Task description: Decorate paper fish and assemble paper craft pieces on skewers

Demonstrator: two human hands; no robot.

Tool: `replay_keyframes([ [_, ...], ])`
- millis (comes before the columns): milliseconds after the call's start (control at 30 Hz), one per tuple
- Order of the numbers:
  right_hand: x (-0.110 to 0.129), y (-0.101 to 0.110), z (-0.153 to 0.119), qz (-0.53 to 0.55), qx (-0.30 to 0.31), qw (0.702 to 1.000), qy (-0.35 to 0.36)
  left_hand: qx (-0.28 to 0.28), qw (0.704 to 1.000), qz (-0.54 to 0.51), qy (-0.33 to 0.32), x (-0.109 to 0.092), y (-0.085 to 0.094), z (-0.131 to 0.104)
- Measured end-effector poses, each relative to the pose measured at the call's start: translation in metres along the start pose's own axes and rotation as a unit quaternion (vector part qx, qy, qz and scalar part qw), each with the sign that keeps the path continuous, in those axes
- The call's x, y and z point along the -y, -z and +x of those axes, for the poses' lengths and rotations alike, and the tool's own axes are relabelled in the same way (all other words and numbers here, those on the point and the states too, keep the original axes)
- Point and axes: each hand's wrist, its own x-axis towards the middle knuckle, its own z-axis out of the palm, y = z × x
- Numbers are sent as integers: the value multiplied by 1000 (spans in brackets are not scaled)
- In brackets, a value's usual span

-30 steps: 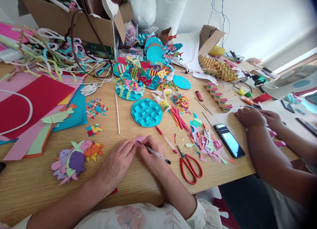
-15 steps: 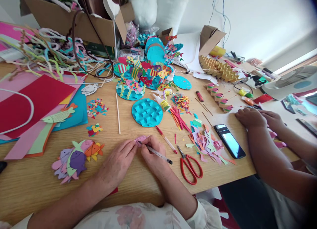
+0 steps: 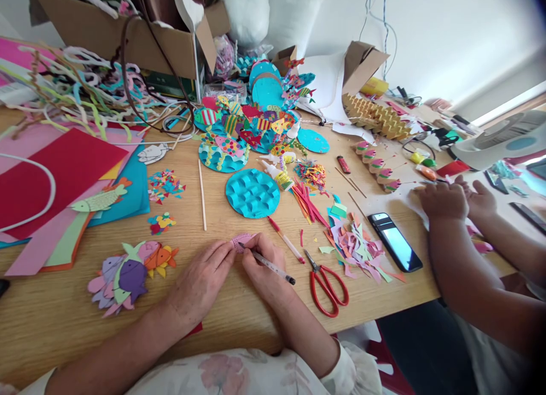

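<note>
My right hand grips a clear gel pen with a black end, its tip on a small pink paper fish. Rows of dark scale marks cover the part of the fish that shows; my fingers hide the rest. With its fingers together, my left hand holds the fish against the table from the left. Just beyond lies a round turquoise paper piece with raised wavy strips. A red gel pen and red-handled scissors lie right of my right hand.
Cut paper fish lie in a pile at left, near coloured paper sheets. A wooden stick, glue bottles, paper scraps and a phone surround the work. Another person's hands are at right.
The other person's hands have shifted, and one has turned with its fingers opened. My hands stay nearly in place on the pen and fish. The view has moved very slightly.
</note>
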Motion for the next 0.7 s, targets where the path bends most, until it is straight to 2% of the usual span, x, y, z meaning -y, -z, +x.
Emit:
replay_keyframes([
  [300,2,2,0,15,14,1000,-3,-1,1000,-11,7,0,2,2],
  [500,0,2,-2,15,-7,1000,-18,-13,1000,0,2,0,2,2],
  [700,2,3,-1,12,9,1000,-10,-16,1000,0,-2,-1,0,1],
])
